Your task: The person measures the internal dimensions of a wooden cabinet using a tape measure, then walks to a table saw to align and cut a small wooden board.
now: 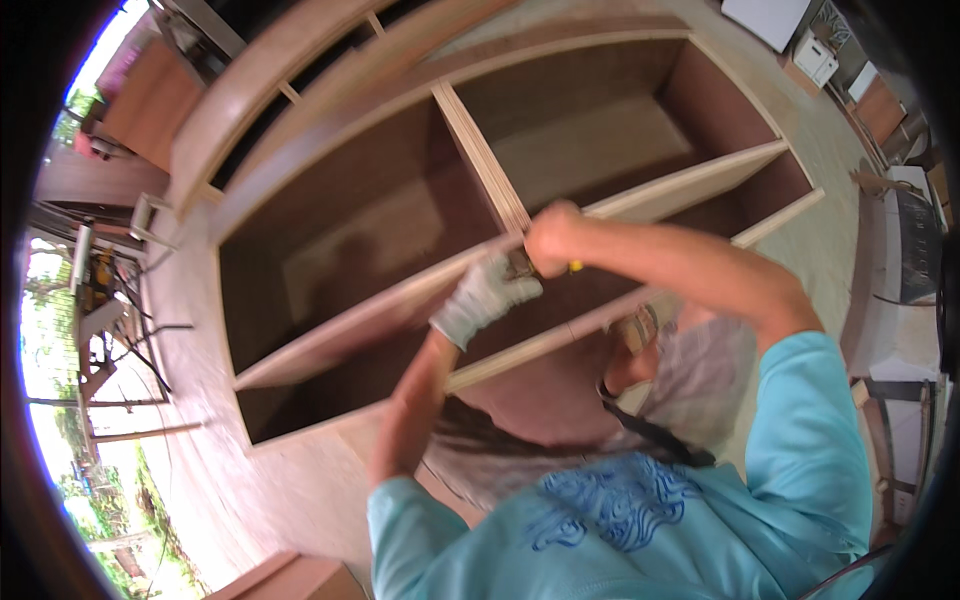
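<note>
A large wooden cabinet frame (569, 329) lies open side up in front of me, split into compartments by a long shelf board (365, 333) and a cross divider (480, 150). My left hand (480, 303), in a whitish glove, is at the junction of these boards, its fingers closed around a small dark piece that I cannot make out. Beside it, my bare right hand (556, 240) is clenched in a fist. A bit of yellow shows below that fist, from a held item whose kind is hidden.
Another long wooden frame (235, 110) lies beyond the cabinet. Metal stands and cables (125, 330) are at the left. A white box (814, 60) is at the back right, with boards along the right side. A brown box (290, 578) sits at the lower left.
</note>
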The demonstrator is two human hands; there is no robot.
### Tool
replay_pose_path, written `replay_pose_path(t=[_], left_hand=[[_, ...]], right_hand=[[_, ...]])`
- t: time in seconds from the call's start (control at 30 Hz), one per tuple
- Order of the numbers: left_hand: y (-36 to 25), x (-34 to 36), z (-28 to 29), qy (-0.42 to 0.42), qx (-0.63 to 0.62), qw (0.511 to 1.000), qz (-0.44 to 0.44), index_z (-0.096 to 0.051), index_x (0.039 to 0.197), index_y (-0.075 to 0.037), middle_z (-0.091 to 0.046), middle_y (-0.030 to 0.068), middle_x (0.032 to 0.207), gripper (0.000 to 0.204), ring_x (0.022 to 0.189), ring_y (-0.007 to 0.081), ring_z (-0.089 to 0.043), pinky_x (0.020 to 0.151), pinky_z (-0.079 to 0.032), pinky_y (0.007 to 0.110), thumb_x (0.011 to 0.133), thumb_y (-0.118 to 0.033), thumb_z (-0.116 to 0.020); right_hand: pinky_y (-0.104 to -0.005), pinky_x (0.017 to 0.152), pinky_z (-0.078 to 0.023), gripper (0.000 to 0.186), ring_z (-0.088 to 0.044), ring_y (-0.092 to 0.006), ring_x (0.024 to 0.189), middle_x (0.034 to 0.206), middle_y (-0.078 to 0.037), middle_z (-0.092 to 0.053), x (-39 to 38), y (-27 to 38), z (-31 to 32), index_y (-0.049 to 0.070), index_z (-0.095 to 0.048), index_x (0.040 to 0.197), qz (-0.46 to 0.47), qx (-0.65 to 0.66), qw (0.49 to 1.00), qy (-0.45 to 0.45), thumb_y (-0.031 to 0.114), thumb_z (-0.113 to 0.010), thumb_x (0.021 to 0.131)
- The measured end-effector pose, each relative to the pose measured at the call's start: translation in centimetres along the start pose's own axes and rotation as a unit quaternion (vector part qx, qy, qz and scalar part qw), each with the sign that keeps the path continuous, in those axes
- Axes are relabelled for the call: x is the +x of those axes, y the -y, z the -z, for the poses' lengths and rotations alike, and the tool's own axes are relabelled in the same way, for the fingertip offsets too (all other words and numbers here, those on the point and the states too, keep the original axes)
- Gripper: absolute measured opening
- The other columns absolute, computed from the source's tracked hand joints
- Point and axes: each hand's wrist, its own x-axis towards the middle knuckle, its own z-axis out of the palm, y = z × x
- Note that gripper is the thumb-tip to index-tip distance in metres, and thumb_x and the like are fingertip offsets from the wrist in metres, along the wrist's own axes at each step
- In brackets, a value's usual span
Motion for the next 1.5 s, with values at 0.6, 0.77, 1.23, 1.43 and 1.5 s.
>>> replay_pose_path(t=[0.6,0.77,1.23,1.43,1.5], left_hand=[[8.9,-1.7,3.2,0.161,0.387,0.905,-0.072,-0.071,0.095,-0.007,-0.071,0.0105,0.09,0.018,0.084,0.0342,-0.069,0.075,-0.055,0.044,0.096,-0.023,-0.061],[13.3,-0.9,3.4,0.215,0.567,0.793,-0.048,-0.079,0.087,-0.006,-0.076,0.0188,0.085,0.029,0.073,0.036,-0.074,0.063,-0.058,0.05,0.092,-0.018,-0.054],[2.7,-1.7,3.0,0.202,0.176,0.906,0.329,-0.07,0.128,-0.007,-0.073,0.0092,0.091,0.049,0.083,0.0197,-0.065,0.081,-0.051,0.031,0.094,-0.042,-0.068],[6.7,-1.9,2.5,0.187,0.043,0.972,0.135,-0.052,0.15,-0.007,-0.071,-0.0026,0.085,0.066,0.08,0.006,-0.06,0.075,-0.048,0.024,0.093,-0.035,-0.069],[5.8,-1.9,2.5,0.194,0.045,0.967,0.157,-0.052,0.15,-0.006,-0.072,-0.0018,0.085,0.064,0.081,0.0068,-0.061,0.074,-0.047,0.024,0.093,-0.032,-0.067]], right_hand=[[-0.0466,0.082,-0.054,0.06,-0.07,-0.0309,0.099,0.105,-0.012,-0.074,-3.8,-10.7,5.9,0.011,-0.076,0.113,0.045,-0.004,0.991,0.129,0.057,-0.081,0.076],[-0.0484,0.065,-0.055,0.034,-0.068,-0.0383,0.074,0.078,-0.018,-0.069,-22.5,-24.1,17.0,0.008,-0.077,0.098,-0.066,-0.022,0.995,0.067,0.04,-0.071,0.087],[-0.0426,0.064,-0.054,0.025,-0.067,-0.0382,0.068,0.074,-0.015,-0.069,-6.4,-15.6,3.5,0.003,-0.071,0.074,-0.009,0.145,0.881,-0.45,0.025,-0.069,0.084],[-0.0509,0.076,-0.054,0.029,-0.068,-0.0472,0.084,0.085,-0.031,-0.068,1.3,-4.4,-3.0,-0.005,-0.063,0.091,0.033,0.408,0.836,-0.364,0.021,-0.053,0.099],[-0.0498,0.075,-0.056,0.031,-0.071,-0.0426,0.08,0.085,-0.028,-0.07,2.2,-3.8,-3.8,0.0,-0.071,0.095,0.033,0.447,0.828,-0.338,0.023,-0.051,0.097]])
